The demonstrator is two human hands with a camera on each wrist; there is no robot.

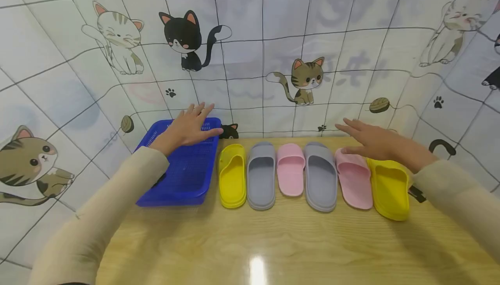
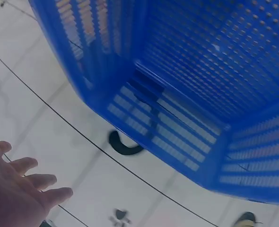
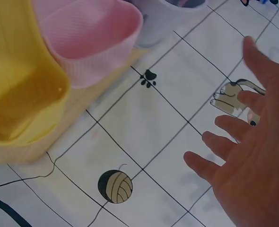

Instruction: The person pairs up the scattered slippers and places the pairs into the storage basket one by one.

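Observation:
My left hand (image 1: 188,128) hovers over the back of a blue plastic basket (image 1: 172,199), fingers spread and nothing held. In the left wrist view its straight fingers stand apart from the slatted basket wall (image 2: 153,127). To the right, my right hand (image 1: 376,141) hangs above a pink slipper (image 1: 354,185) and a yellow slipper (image 1: 390,194), its fingers extended and holding nothing. Between the hands, a yellow slipper (image 1: 232,185), a grey slipper (image 1: 261,185), a smaller pink slipper (image 1: 291,176) and another grey slipper (image 1: 321,185) lie in a row, toes toward the wall.
A light wooden table (image 1: 218,246) carries the basket and slippers. Behind it rises a white wall covering (image 1: 246,98) with grid lines and printed cats, folding forward on both sides. A small dark object (image 1: 417,194) lies beside the rightmost slipper, partly behind the right sleeve (image 1: 449,189).

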